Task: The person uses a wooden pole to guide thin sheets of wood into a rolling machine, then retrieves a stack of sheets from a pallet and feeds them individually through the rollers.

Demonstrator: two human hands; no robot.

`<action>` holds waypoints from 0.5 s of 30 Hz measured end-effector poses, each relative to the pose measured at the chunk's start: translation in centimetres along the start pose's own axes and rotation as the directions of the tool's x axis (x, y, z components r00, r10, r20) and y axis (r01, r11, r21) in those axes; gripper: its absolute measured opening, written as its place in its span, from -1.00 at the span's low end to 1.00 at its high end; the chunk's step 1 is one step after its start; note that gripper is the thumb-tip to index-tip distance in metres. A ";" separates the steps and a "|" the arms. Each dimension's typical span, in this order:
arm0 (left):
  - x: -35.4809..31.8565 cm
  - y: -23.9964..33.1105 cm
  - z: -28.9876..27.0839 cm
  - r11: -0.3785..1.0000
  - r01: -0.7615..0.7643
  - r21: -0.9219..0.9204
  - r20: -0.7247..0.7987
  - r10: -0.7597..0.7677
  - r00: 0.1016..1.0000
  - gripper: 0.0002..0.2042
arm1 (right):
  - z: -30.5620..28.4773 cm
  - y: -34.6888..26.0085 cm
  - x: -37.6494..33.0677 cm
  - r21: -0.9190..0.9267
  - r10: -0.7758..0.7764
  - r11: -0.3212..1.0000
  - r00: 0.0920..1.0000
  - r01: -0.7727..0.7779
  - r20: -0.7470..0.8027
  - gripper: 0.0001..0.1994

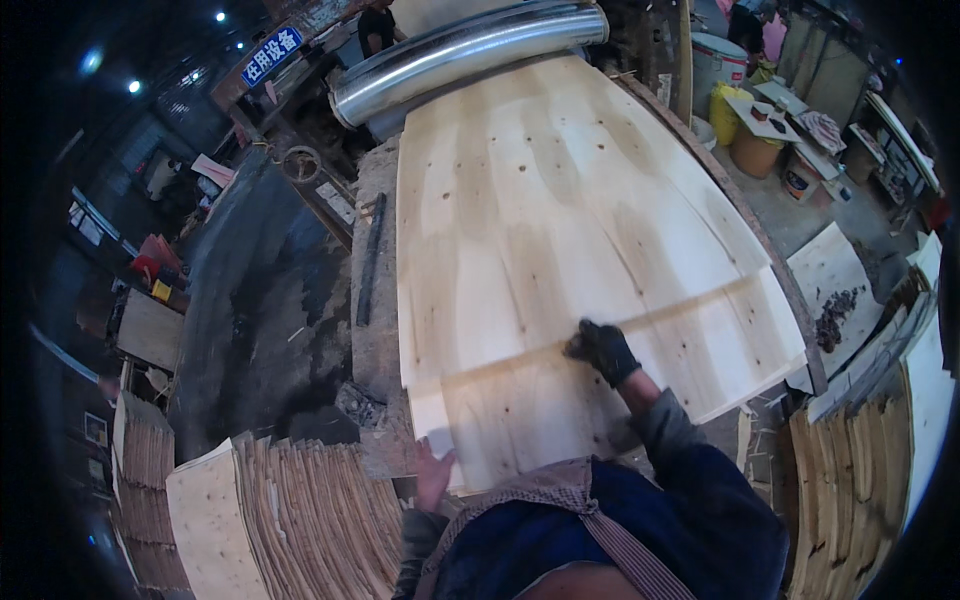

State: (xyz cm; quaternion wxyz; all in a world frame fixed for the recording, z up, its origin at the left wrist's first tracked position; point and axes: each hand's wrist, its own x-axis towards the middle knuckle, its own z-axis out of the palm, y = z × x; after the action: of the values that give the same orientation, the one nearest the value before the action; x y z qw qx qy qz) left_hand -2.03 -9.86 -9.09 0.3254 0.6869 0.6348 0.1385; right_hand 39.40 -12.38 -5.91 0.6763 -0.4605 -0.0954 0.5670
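Observation:
A large pale wood veneer sheet (540, 230) with brown streaks and small knots lies on a bench in front of me. Under its near edge, another veneer sheet (525, 415) sticks out toward my body. My right hand (602, 352), in a dark glove, has its fingers curled at the upper sheet's near edge, seemingly pinching it. Bare and with fingers stretched out, my left hand (433, 472) touches the near left corner of the lower sheet.
Beyond the sheets runs a shiny metal roller (470, 60). Stacks of veneer stand at the lower left (310, 510) and lower right (850, 490). A dark bar (371, 260) lies on the bench's left ledge. Buckets (757, 150) stand at the far right. Another person (377, 27) is behind the roller.

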 end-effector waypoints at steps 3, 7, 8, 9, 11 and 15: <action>-0.6 1.3 1.1 0.986 0.011 0.164 0.001 -0.012 1.000 -0.15 | 0.0 -0.4 6.6 0.276 -0.106 0.958 0.989 0.073 0.107 -0.84; -1.4 1.2 0.9 1.000 -0.018 0.000 -0.011 0.018 1.000 -0.14 | 2.5 -0.9 7.2 0.391 -0.082 0.920 0.975 -0.005 0.207 -0.63; -1.5 1.0 1.0 1.000 -0.025 0.002 -0.017 0.025 1.000 -0.16 | 2.5 -0.3 6.7 0.402 -0.011 0.911 0.970 -0.090 0.241 -0.60; -1.4 1.0 1.0 0.999 -0.035 0.005 -0.021 0.035 0.999 -0.18 | 2.3 0.5 5.9 0.412 0.059 0.895 0.960 -0.172 0.274 -0.58; -1.4 1.5 1.2 0.997 -0.044 0.065 -0.013 0.045 0.999 -0.23 | 1.2 3.7 3.1 0.231 0.086 0.960 0.951 -0.159 0.296 -0.68; -1.1 2.7 1.5 0.980 -0.148 0.134 -0.017 0.152 0.988 -0.32 | 0.2 5.5 -5.2 0.089 0.319 0.916 0.847 -0.390 0.426 -0.64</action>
State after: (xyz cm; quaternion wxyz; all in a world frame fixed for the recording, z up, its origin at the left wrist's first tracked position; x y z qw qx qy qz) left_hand 0.79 -11.25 -8.30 0.2593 0.7509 0.5934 0.1295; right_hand 33.81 -17.08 -7.78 0.5623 -0.2835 -0.0962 0.7708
